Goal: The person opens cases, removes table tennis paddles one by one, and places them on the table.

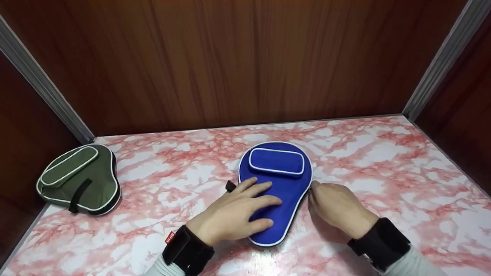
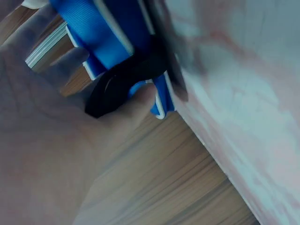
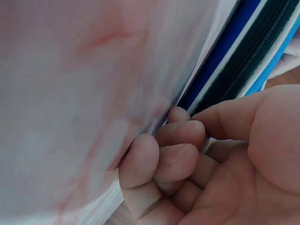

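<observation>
Grip: R hand [image 1: 333, 203] fingers curled in, thumb + forefinger closed at the R edge of the blue case [image 1: 289, 189], by the zip [image 3: 255, 51]; whatever small bit is between the tips is hidden, can't tell if pull tab or edge cloth. L hand [image 1: 234, 214] not gripping: fingers spread, laid across the case's L side & middle.

Case lies flat on the table [image 1: 383, 165], approx. centre, round end far, narrow end near. Pocket [image 1: 276, 161] across far end. Black strap [image 2: 126, 79] at L side.

Handling (judgement): prob. light; contents unseen, so wt. uncertain. Faces look fairly stiff, holding shape; side wall w/ zip likely softer, may give if tugged. Cloth has slight sheen, could slide on the smooth tabletop, so flat L palm pressure = good anchor. Not fragile by looks; zip prob. weakest pt., could snag on cloth. Teeth look meshed on stretch seen.

Best hold: zip side, pinch close to the band, steady body w/ other hand. For lifting, narrow near end or both long sides; strap OK but would let it swing.

Green case [image 1: 99, 186], sim. build, well apart, far L.
</observation>
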Available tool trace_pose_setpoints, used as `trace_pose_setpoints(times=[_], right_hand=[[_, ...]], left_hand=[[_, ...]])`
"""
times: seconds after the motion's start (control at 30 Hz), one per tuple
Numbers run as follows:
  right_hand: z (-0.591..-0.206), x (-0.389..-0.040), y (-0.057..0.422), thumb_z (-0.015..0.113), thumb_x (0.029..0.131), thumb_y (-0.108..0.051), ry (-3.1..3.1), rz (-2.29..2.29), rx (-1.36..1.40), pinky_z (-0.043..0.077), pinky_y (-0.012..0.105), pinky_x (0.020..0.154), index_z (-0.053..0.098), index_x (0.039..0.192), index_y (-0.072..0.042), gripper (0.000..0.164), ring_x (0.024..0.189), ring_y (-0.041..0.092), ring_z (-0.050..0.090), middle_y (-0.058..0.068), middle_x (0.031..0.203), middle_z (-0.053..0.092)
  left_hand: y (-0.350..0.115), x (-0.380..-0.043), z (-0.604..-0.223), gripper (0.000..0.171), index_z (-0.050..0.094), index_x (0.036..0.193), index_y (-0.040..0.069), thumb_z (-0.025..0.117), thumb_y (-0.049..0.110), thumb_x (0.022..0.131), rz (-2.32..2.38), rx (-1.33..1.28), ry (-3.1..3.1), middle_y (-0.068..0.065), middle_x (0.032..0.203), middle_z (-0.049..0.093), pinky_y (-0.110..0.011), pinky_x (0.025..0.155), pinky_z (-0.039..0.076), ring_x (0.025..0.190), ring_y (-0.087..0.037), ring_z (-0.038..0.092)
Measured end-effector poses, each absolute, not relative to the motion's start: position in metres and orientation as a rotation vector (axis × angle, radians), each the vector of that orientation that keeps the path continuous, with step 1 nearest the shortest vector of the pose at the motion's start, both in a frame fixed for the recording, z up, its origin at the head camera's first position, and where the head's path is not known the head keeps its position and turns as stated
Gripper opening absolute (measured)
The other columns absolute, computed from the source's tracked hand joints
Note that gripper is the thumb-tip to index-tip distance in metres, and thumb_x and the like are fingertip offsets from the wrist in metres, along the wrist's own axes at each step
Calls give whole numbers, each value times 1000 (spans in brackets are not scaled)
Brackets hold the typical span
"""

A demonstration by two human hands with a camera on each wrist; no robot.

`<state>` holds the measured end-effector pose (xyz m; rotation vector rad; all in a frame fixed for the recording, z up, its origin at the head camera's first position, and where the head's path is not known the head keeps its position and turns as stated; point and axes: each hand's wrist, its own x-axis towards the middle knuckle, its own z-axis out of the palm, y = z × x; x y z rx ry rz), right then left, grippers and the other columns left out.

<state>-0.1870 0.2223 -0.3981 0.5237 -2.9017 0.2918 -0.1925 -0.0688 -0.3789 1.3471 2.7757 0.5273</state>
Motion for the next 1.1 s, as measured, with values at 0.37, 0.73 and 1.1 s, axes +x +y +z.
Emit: trace_pose_setpoints(times=[0.37,0.73,1.1], right_hand=[[-393,-181,216,63,108,-14,-2890,218,624,57,56,69,63,90,-14,18,72,34,72,5,69,64],[-391,-171,205,65,107,-15,-2852,146,679,56,52,66,61,85,-15,23,66,31,69,3,65,62],[-390,-162,199,70,105,-16,-2818,104,758,54,51,65,62,82,-16,24,63,30,68,0,62,59]], left_hand=[[-69,-195,-382,48,66,153,28,70,38,107,596,1335,2722,-11,167,52,-53,131,25,162,-40,35],[-69,-194,-382,50,64,155,31,72,39,106,595,1307,2756,-10,168,51,-57,128,31,160,-42,36],[-67,-192,-382,53,63,156,34,73,44,106,575,1278,2784,-8,169,50,-61,125,36,160,-43,36]])
